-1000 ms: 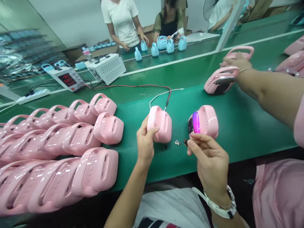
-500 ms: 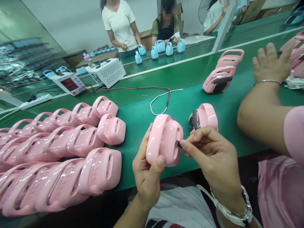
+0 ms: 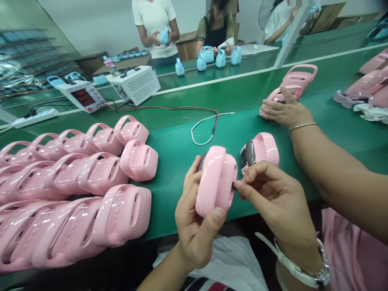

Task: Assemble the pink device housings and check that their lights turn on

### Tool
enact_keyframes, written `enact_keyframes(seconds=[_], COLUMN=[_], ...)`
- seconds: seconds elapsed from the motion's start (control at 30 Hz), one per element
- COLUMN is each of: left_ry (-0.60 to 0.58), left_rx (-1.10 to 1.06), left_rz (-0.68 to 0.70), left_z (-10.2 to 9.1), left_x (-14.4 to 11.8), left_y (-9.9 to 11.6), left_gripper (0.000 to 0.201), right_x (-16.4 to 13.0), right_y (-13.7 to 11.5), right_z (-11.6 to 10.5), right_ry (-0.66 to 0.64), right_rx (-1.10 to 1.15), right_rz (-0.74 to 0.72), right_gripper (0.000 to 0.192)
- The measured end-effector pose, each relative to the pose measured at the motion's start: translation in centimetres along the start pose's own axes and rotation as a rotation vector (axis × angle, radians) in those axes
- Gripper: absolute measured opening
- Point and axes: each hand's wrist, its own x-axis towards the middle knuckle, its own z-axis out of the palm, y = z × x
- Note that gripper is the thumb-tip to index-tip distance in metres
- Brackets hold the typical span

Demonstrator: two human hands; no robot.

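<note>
1. head view: the left hand grips a pink shell above the near edge of the green desk, fingers closed round it.
2. the right hand pinches a small dark part against the shell's side; seating it looks like the step in hand.
3. next calls for steady pressing into the slot.
4. rows of pink shells lie to the left.

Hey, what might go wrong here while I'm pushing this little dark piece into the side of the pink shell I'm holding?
1. The small dark part is pinched only at the right hand's fingertips, so it may slip and drop off the belt edge.
2. The left hand holds the glossy pink shell in the air, above the belt; it may twist or slide under the push.
3. A co-worker's arm lies close on the right; a bump could jog your hand.
</note>
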Motion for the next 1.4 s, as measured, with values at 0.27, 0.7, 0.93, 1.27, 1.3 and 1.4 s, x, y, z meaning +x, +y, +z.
enact_keyframes(seconds=[0.27,0.7,0.93,1.27,1.3,1.4], left_ry=[-0.042,0.038,0.024,-0.032,-0.036,0.004], left_rx=[-0.052,-0.073,-0.095,-0.088,-0.096,-0.178], left_rz=[-0.035,-0.115,-0.154,-0.164,-0.169,-0.212], left_z=[0.1,-0.1,-0.2,-0.1,-0.1,-0.1], left_x=[0.3,0.2,0.2,0.3,0.3,0.3], left_y=[0.1,-0.5,-0.3,-0.3,-0.2,0.0], left_gripper=[0.03,0.035,0.037,0.031,0.03,0.033], right_x=[0.1,-1.2,-0.9,-0.1,-0.1,-0.3], right_y=[1.7,2.8,2.5,2.3,2.4,2.7], right_z=[0.9,1.2,0.5,-1.0,-1.1,-0.9], right_ry=[0.136,0.163,0.105,0.047,0.062,0.057], right_rx=[0.036,-0.042,-0.046,-0.108,-0.093,0.038], right_rz=[-0.092,-0.227,-0.281,-0.097,-0.063,-0.005], right_gripper=[0.027,0.022,0.02,0.026,0.034,0.05])
